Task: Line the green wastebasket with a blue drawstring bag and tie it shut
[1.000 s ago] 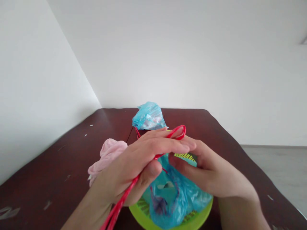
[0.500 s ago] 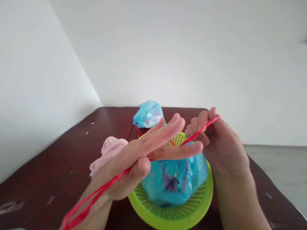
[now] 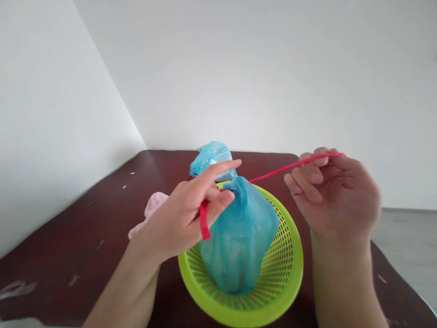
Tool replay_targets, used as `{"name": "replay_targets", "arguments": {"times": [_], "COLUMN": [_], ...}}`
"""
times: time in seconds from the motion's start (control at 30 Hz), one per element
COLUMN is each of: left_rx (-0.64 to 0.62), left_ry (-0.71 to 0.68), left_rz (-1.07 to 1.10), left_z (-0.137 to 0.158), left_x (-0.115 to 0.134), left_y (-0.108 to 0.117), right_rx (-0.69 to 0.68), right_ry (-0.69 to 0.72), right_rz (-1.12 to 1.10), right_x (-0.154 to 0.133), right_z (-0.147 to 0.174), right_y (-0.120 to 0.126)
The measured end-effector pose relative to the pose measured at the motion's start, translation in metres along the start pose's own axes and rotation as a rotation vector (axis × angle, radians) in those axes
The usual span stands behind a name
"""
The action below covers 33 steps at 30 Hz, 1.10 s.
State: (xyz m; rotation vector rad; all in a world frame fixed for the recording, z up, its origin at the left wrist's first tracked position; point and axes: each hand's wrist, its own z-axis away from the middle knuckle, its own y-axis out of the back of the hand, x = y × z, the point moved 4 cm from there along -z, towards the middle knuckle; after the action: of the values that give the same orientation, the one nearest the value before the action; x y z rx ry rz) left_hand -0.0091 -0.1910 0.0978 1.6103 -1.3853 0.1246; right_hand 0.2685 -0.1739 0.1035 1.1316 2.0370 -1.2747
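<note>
A blue plastic bag (image 3: 239,246) sits in a lime-green basket (image 3: 290,282), its neck gathered at the top. Red drawstring (image 3: 278,171) runs taut from that neck to my right hand (image 3: 332,191), which is raised at the right with its fingers curled around the string. At the left of the bag's neck, my left hand (image 3: 191,214) is closed on the red drawstring too, its index finger stretched out. A short red end hangs beside its thumb. My left fingers hide part of the neck.
Behind the basket a second blue bag (image 3: 213,155) lies near the wall. A pink cloth (image 3: 153,207) is partly hidden behind my left arm. Small white scraps lie on the dark red table (image 3: 85,237). White walls bound the back and left.
My right hand has moved right and drawn the string out straight. The bag's mouth has bunched into an upright neck. My left hand has closed on the string, whose long loop no longer trails along the forearm.
</note>
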Motion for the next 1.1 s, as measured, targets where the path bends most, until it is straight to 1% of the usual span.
{"name": "replay_targets", "arguments": {"times": [0.07, 0.13, 0.2, 0.27, 0.33, 0.4, 0.47, 0.53, 0.6, 0.63, 0.67, 0.7, 0.73, 0.8, 0.83, 0.87, 0.9, 0.93, 1.03, 1.07, 1.1], "left_rx": [-0.101, -0.158, -0.19, -0.174, -0.133, -0.095, -0.103, -0.149, -0.192, -0.19, -0.178, -0.165, -0.151, -0.141, -0.146, -0.153, -0.162, -0.171, -0.163, -0.148, -0.134], "left_ry": [0.07, 0.095, 0.069, 0.039, 0.04, 0.062, 0.084, 0.094, 0.097, 0.091, 0.075, 0.052, 0.024, -0.01, -0.003, 0.019, 0.053, 0.085, 0.13, 0.131, 0.131], "left_rz": [-0.271, -0.435, -0.46, -0.408, -0.333, -0.243, -0.149, -0.063, -0.015, -0.008, -0.017, -0.04, -0.07, -0.133, -0.163, -0.19, -0.214, -0.235, -0.247, -0.233, -0.216], "left_z": [-0.005, -0.009, -0.012, -0.013, -0.014, -0.013, -0.011, -0.008, -0.005, -0.003, -0.002, -0.002, -0.002, -0.003, -0.004, -0.005, -0.006, -0.007, -0.007, -0.006, -0.005], "left_x": [-0.005, -0.008, -0.008, -0.007, -0.005, -0.003, 0.001, 0.005, 0.008, 0.009, 0.009, 0.009, 0.009, 0.007, 0.006, 0.004, 0.002, 0.001, 0.0, 0.0, 0.0], "left_y": [-0.002, -0.004, -0.006, -0.005, -0.003, 0.0, 0.001, 0.0, -0.001, -0.001, 0.0, 0.0, 0.001, 0.001, 0.001, 0.0, -0.001, -0.001, -0.002, -0.002, -0.002], "right_rx": [0.028, 0.041, -0.002, -0.095, -0.255, -0.462, -0.638, -0.736, -0.785, -0.799, -0.797, -0.766, -0.704, -0.526, -0.447, -0.395, -0.386, -0.408, -0.491, -0.488, -0.468], "right_ry": [0.086, 0.193, 0.299, 0.324, 0.252, 0.148, 0.084, 0.026, -0.052, -0.081, -0.08, -0.044, 0.016, 0.141, 0.168, 0.157, 0.104, 0.027, -0.267, -0.341, -0.382], "right_rz": [0.098, 0.211, 0.346, 0.527, 0.762, 1.0, 1.158, 1.209, 1.179, 1.157, 1.146, 1.161, 1.21, 1.358, 1.419, 1.445, 1.425, 1.349, 0.913, 0.774, 0.669], "right_x": [-0.005, -0.01, -0.014, -0.013, -0.005, 0.01, 0.024, 0.034, 0.039, 0.04, 0.039, 0.036, 0.033, 0.027, 0.025, 0.025, 0.027, 0.029, 0.037, 0.037, 0.036], "right_z": [0.009, 0.018, 0.024, 0.028, 0.031, 0.036, 0.04, 0.042, 0.042, 0.041, 0.04, 0.038, 0.035, 0.028, 0.026, 0.023, 0.021, 0.02, 0.022, 0.023, 0.023], "right_y": [-0.007, -0.011, -0.015, -0.02, -0.026, -0.033, -0.038, -0.04, -0.041, -0.041, -0.041, -0.04, -0.038, -0.034, -0.031, -0.029, -0.028, -0.027, -0.027, -0.026, -0.023]}}
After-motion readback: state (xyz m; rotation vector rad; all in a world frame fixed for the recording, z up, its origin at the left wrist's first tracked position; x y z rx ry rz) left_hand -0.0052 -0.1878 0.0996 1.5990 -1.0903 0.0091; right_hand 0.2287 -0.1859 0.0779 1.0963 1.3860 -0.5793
